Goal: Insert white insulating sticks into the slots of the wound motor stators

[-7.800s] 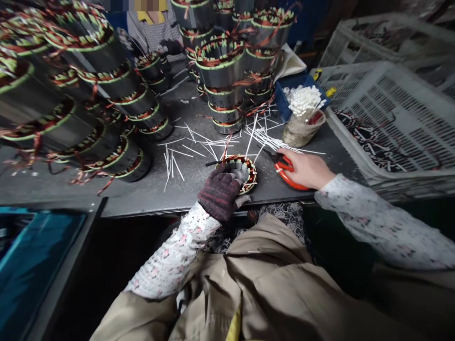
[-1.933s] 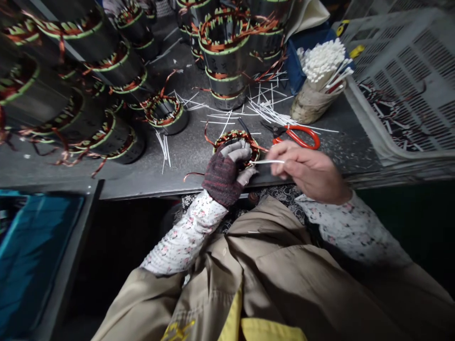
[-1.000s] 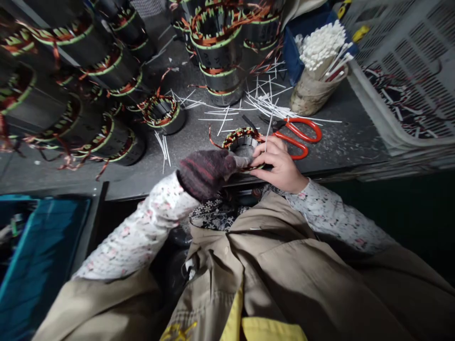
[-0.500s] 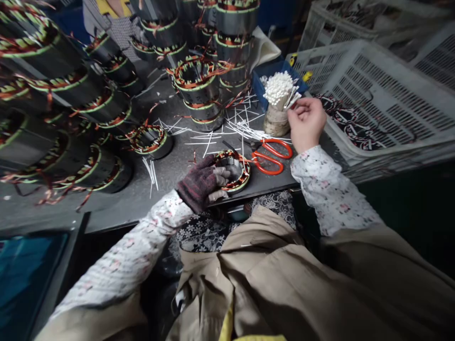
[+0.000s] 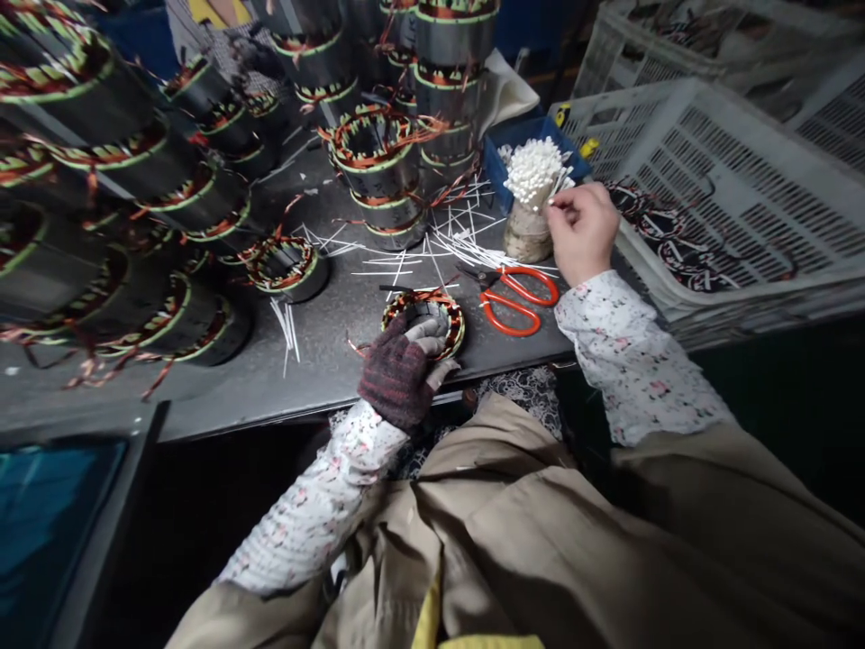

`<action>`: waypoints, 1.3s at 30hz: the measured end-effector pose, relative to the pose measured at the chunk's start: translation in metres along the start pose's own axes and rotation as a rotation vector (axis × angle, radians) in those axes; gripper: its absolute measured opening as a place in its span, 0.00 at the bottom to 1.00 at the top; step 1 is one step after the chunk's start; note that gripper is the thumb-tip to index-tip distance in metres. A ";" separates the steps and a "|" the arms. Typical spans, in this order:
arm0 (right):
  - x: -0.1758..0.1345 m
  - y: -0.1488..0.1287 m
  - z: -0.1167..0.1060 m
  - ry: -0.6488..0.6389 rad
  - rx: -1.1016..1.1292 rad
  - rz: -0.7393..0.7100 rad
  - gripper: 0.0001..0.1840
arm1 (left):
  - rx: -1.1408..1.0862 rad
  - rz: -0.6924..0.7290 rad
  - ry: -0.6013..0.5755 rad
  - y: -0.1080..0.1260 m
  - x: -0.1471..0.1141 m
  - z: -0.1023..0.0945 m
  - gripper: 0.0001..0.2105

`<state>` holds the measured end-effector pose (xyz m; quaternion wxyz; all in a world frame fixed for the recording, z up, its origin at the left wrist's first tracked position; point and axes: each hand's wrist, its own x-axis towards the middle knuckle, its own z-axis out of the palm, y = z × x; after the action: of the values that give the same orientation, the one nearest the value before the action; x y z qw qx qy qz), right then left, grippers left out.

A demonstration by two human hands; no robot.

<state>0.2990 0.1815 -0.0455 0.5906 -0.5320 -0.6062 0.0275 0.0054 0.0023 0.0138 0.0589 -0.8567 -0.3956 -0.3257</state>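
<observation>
My left hand, in a dark striped glove with pale-wrapped fingertips, is closed over the near left rim of a small motor stator. The stator is a metal ring with copper windings, lying at the table's front edge. My right hand is bare, thumb and forefinger pinched together beside a bundle of thin white sticks. The bundle stands upright in a wrapped holder. Whatever lies between those fingertips is too small to make out. Scissors with orange handles rest between the stator and my right hand.
Loose white sticks are scattered behind the scissors. Stacked stators crowd the left and back. A blue box sits behind the bundle, and a white plastic crate holding wire loops stands on the right. A person's clothing shows at the back.
My left hand has moved right and turned, with the stator rotated and shifted slightly left. My right hand stays beside the bundle, its fingertips slightly changed.
</observation>
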 end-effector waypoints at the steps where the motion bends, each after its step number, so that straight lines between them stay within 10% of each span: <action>1: -0.004 -0.012 -0.005 0.012 0.068 -0.003 0.07 | 0.007 0.009 0.001 0.000 0.000 0.000 0.09; 8: -0.097 -0.116 -0.065 -0.259 0.337 -0.417 0.06 | 0.070 -0.015 -0.018 0.005 -0.002 -0.002 0.11; 16: -0.145 -0.115 -0.092 -0.454 0.439 -0.511 0.07 | 0.128 -0.042 -0.002 0.007 -0.005 0.002 0.35; 23: -0.135 -0.131 -0.058 -0.435 0.463 -0.331 0.05 | -0.069 -0.160 0.047 0.007 -0.007 0.009 0.35; 28: -0.127 -0.151 -0.041 -0.465 0.546 -0.072 0.10 | -0.395 -0.260 0.068 0.007 -0.004 0.009 0.14; 39: -0.119 -0.153 -0.030 -0.458 0.240 -0.223 0.14 | -0.267 -0.094 0.087 0.003 0.000 0.004 0.08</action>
<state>0.1964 0.0171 -0.0172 0.4966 -0.3683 -0.7709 0.1535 0.0096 0.0018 0.0108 -0.0540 -0.8226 -0.3853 -0.4146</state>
